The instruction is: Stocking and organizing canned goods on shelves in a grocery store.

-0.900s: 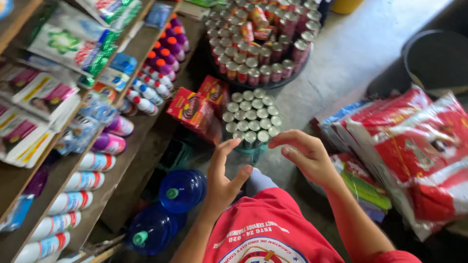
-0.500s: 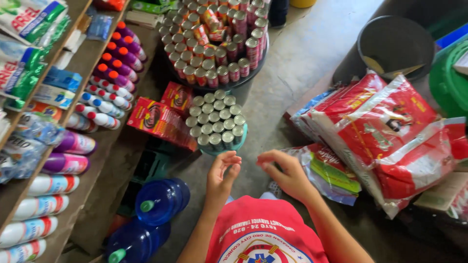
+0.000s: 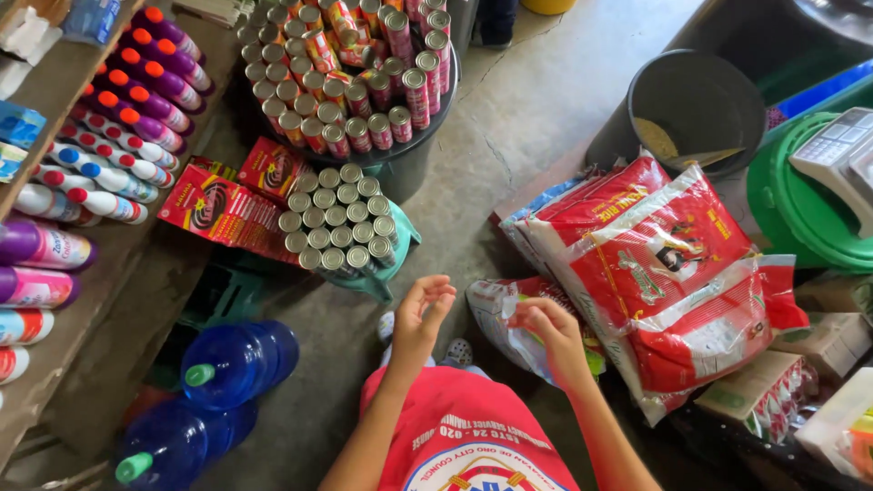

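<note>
My left hand (image 3: 420,318) hovers in front of my red shirt (image 3: 468,436), its fingers loosely curled with nothing in them. It is just below a block of silver-topped cans (image 3: 336,223) on a green stool (image 3: 396,250). My right hand (image 3: 550,336) is beside it, fingers bent inward and pinched together; whether it holds something small I cannot tell. That hand is over a crumpled plastic sack (image 3: 505,318), next to red and white rice sacks (image 3: 664,264).
More cans (image 3: 350,73) are stacked on a dark round tub. Shelves at left hold bottles (image 3: 118,136), with red boxes (image 3: 223,205) nearby. Two blue water jugs (image 3: 214,382) lie at lower left. A black bucket (image 3: 696,105) and green basin (image 3: 800,200) stand at right.
The view has swung to the right, and both hands have drawn back toward my body, away from the block of cans. The fingers have curled in from an open spread.
</note>
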